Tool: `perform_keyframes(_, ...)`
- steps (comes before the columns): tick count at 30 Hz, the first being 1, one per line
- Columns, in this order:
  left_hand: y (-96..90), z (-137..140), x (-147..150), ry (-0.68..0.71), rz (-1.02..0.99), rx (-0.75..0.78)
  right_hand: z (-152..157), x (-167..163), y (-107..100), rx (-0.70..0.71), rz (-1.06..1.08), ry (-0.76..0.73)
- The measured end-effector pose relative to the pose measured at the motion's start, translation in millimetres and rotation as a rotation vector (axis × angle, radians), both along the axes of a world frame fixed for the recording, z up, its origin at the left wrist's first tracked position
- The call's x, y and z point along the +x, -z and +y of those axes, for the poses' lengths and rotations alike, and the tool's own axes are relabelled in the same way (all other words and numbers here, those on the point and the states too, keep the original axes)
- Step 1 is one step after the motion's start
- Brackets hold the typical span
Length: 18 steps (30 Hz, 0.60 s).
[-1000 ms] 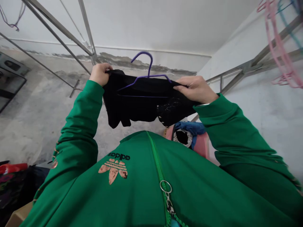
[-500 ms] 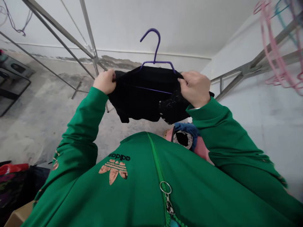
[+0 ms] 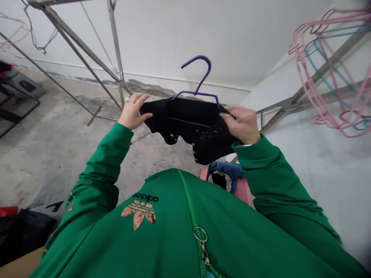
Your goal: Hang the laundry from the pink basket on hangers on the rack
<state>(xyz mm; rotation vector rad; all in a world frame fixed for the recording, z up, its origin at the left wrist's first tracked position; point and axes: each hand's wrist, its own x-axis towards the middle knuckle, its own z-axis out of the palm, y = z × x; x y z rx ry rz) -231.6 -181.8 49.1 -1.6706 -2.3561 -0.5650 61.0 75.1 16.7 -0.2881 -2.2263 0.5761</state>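
black garment [image 3: 185, 119] on purple hanger [image 3: 199, 83] stretched between left hand [image 3: 132, 112] and right hand [image 3: 242, 123]

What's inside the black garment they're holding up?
A purple wire hanger: its hook and shoulders stick out above the black garment, and part of its bar shows. The hanger's ends are covered by cloth, left hand and right hand.
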Motion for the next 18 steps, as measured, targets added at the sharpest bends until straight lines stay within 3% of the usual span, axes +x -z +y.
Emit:
perform_keyframes(5,6.6,24.0,3.0,0.046,0.025,-0.059,-7.2,-2.5,-8.4,-0.016,0.024,-0.042)
perform_keyframes(11,14.2,34.1,3.4,-0.029,0.050,0.159,7.8,-6.4,-8.0,-0.032,-0.106,-0.053)
perform_keyframes(18,-11.6,6.3,29.4,-0.009,0.157,0.345,19.8,29.8,-16.1,-0.028,-0.414,-0.232)
